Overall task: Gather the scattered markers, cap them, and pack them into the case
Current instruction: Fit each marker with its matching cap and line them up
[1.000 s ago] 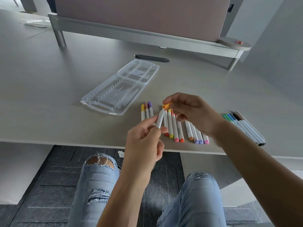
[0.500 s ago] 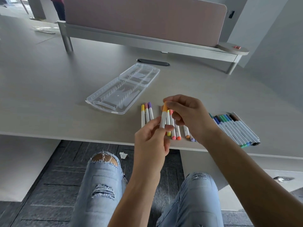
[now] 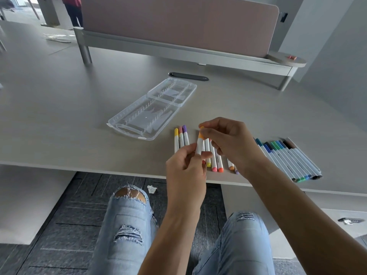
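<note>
My left hand (image 3: 186, 167) grips the white barrel of an orange marker (image 3: 199, 145) held upright over the table's front edge. My right hand (image 3: 230, 141) pinches the orange cap at its top end. Under my hands lie several capped markers (image 3: 215, 159) in warm colours, partly hidden. Three more, yellow, pink and purple (image 3: 181, 138), lie just to the left. A row of blue, green and black markers (image 3: 288, 157) lies to the right. The clear plastic case (image 3: 151, 111) lies open and flat, further back on the left.
A dark slot cover (image 3: 188, 76) sits in the table behind the case. A divider panel on metal legs (image 3: 178, 26) runs across the back. My knees in torn jeans (image 3: 127, 215) are below the table edge. A person stands far back left.
The orange cap, held apart from the marker a second ago, now sits on the marker's tip under my right fingers. My view has shifted slightly to the left.
</note>
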The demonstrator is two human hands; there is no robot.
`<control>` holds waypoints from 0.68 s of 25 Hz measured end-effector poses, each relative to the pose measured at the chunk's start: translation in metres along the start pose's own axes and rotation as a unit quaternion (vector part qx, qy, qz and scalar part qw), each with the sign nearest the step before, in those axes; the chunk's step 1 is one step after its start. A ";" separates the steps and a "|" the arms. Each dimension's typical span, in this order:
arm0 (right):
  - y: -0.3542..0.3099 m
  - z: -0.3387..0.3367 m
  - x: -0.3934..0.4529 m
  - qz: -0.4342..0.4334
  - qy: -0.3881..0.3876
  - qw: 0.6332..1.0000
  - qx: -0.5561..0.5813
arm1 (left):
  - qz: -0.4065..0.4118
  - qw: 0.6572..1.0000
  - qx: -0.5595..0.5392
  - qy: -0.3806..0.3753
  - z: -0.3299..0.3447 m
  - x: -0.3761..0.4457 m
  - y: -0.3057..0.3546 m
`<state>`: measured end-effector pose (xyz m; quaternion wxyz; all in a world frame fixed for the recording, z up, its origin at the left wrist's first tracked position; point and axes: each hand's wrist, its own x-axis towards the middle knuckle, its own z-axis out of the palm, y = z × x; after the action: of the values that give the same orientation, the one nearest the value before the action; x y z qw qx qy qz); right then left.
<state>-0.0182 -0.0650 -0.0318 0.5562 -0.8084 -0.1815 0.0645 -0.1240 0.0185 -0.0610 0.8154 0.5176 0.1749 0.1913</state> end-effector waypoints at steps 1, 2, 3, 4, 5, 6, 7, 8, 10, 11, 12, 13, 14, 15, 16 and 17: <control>-0.003 0.002 0.006 0.013 -0.005 1.000 -0.007 | 0.014 0.999 0.030 0.002 -0.002 0.004 -0.001; -0.006 0.002 0.015 0.033 -0.006 0.999 -0.011 | 0.040 0.996 0.080 0.004 -0.005 0.007 -0.001; -0.008 0.003 0.028 0.056 0.000 0.998 -0.019 | 0.072 0.988 0.139 0.013 -0.009 0.010 -0.002; -0.009 0.004 0.040 0.076 0.007 0.996 -0.046 | 0.107 0.975 0.193 0.035 -0.014 0.013 -0.002; -0.009 0.005 0.054 0.083 0.014 0.992 -0.095 | 0.143 0.959 0.235 0.065 -0.020 0.015 0.000; -0.007 0.007 0.065 0.076 0.015 0.985 -0.156 | 0.170 0.943 0.271 0.094 -0.025 0.017 0.001; -0.003 0.012 0.074 0.061 0.013 0.975 -0.215 | 0.185 0.926 0.309 0.114 -0.029 0.020 0.003; 0.001 0.017 0.079 0.041 0.009 0.963 -0.267 | 0.183 0.910 0.351 0.123 -0.033 0.024 0.003; 0.007 0.027 0.084 0.017 0.009 0.939 -0.344 | 0.162 0.876 0.436 0.125 -0.035 0.035 0.001; 0.010 0.030 0.083 0.013 0.015 0.926 -0.377 | 0.159 0.858 0.473 0.121 -0.034 0.039 -0.001; 0.013 0.031 0.081 0.010 0.027 0.914 -0.405 | 0.165 0.841 0.502 0.118 -0.032 0.042 -0.004; 0.016 0.030 0.078 0.007 0.042 0.906 -0.420 | 0.171 0.825 0.527 0.113 -0.029 0.045 -0.007; 0.017 0.027 0.074 0.003 0.061 0.906 -0.418 | 0.172 0.816 0.542 0.108 -0.027 0.047 -0.009; 0.019 0.022 0.069 0.000 0.081 0.912 -0.402 | 0.171 0.814 0.546 0.101 -0.024 0.049 -0.011; 0.020 0.016 0.061 -0.003 0.101 0.921 -0.377 | 0.172 0.815 0.545 0.092 -0.021 0.052 -0.014; 0.022 0.009 0.053 -0.005 0.117 0.928 -0.353 | 0.176 0.816 0.545 0.080 -0.019 0.054 -0.015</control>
<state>0.0330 -0.0443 -0.0508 0.2526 -0.9534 -0.1300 -0.1012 -0.0843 0.0537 -0.0868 0.3354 0.8821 0.2216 0.2456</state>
